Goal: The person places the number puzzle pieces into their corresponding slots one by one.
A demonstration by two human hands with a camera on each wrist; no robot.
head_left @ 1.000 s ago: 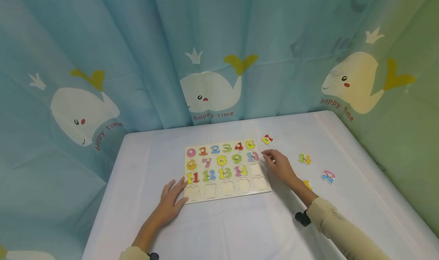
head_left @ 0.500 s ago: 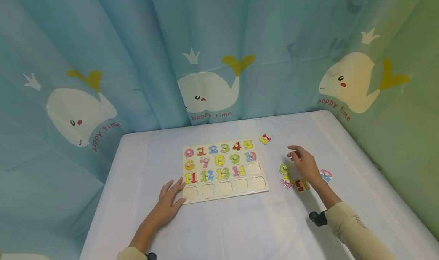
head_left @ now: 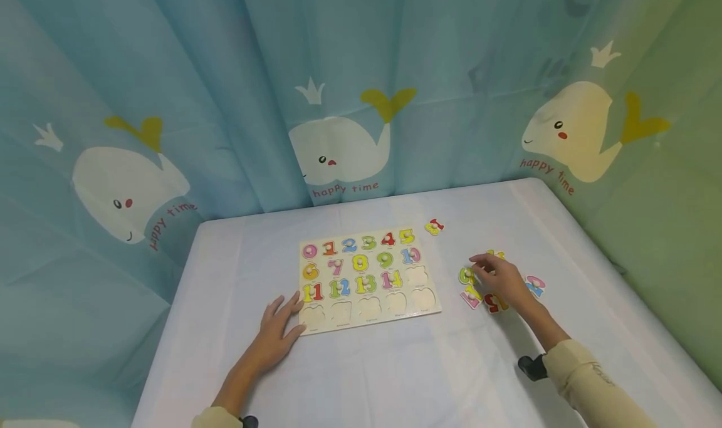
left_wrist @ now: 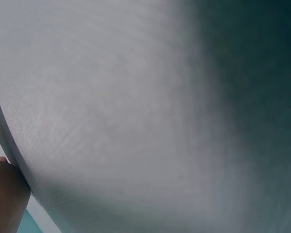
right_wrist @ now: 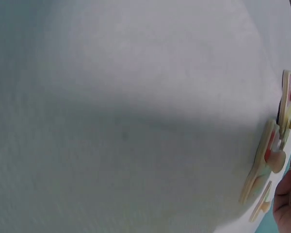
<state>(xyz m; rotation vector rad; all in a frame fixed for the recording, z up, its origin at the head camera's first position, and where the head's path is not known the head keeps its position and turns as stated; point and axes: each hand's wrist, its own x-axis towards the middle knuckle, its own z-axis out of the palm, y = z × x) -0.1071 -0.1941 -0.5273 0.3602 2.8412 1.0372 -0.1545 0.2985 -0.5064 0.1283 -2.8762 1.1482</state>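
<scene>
A wooden number puzzle board [head_left: 363, 325] lies on the white table, its upper rows filled with coloured knobbed numbers and several bare recesses below. My left hand [head_left: 276, 337] rests spread at the board's left edge, fingertips and thumb touching it. To the right of the board, my right hand [head_left: 502, 281] hovers low over loose number pieces, its fingers loosely bent. Its fingertips are right beside a green-and-yellow piece [head_left: 465, 276]. Close below lie a pink-and-yellow piece [head_left: 471, 297] and a red 15 piece [head_left: 496, 303]. Behind the hand, a yellow-green piece [head_left: 496, 254] is partly hidden.
A red-and-yellow piece [head_left: 434, 227] lies off the board's far right corner. A pink-and-blue piece [head_left: 534, 286] lies right of my right hand. A blue curtain [head_left: 242, 133] with whales hangs behind the table [head_left: 361, 378].
My right hand has moved from the board's right edge over to the loose pieces and lowered among them. My left hand has stayed at the board's left edge.
</scene>
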